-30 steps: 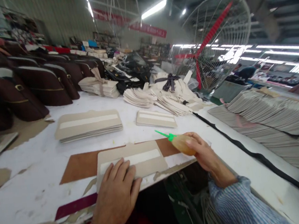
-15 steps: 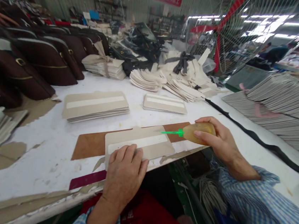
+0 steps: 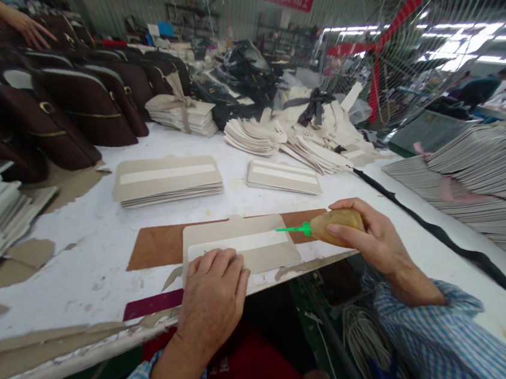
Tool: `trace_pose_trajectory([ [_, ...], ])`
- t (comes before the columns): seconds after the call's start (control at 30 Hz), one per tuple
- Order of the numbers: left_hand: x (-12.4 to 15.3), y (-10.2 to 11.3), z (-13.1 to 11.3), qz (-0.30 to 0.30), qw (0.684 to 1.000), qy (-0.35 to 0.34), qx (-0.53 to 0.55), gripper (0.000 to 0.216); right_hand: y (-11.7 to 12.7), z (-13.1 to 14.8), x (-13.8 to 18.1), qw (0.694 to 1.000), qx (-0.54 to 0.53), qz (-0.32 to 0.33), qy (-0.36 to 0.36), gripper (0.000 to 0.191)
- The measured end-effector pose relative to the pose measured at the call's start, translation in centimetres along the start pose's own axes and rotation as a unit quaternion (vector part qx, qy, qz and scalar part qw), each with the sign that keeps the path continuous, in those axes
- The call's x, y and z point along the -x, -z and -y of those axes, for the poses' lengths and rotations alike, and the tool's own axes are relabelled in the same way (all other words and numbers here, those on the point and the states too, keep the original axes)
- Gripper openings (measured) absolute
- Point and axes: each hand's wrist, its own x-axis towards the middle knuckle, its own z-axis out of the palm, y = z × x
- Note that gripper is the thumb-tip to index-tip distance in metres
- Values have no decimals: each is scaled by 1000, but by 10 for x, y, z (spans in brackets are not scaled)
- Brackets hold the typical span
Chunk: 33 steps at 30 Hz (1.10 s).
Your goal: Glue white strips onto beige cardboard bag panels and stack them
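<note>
A beige card piece [image 3: 259, 249] with a white strip lies on a brown sheet [image 3: 153, 247] near the front edge of the white table [image 3: 86, 279]. My left hand [image 3: 214, 296] lies flat on the card's near left part, fingers stretched out. My right hand [image 3: 371, 237] is closed round a small amber glue bottle [image 3: 336, 226]. Its green nozzle [image 3: 291, 229] points left, with the tip over the right end of the white strip.
Two stacks of the same card pieces [image 3: 166, 180] [image 3: 283, 177] lie further back. Dark maroon bags [image 3: 67, 106] line the back left. Fanned card piles [image 3: 481, 171] fill the right. A wire fan guard [image 3: 399, 35] stands behind. Another person's hand [image 3: 28, 26] reaches in at top left.
The view dropped from the room to the table. My right hand turned the bottle so its nozzle points left over the card. My left hand stayed pressed on the card.
</note>
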Motion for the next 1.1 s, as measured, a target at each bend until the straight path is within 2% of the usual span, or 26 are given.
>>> trace_pose_trajectory([
  [0.17,0,2,1,21,999,22,19,17,-2,-1,0,1000,5,11,-6,40],
  [0.37,-1,3,3,38,997,35,50,16,-3,2,-2,1000,3,-6,-10,42],
  [0.6,-1,2,2,29,997,51,42,18,-11,2,-15,999,14,-31,2,45],
  [0.7,-2,3,2,45,997,54,37,19,-13,7,-21,999,23,-36,4,45],
  [0.87,-3,4,2,86,994,50,44,19,-23,26,-29,1000,-1,8,11,40],
  [1.1,-4,6,1,105,990,65,74,19,-57,53,-44,993,-9,81,81,39],
])
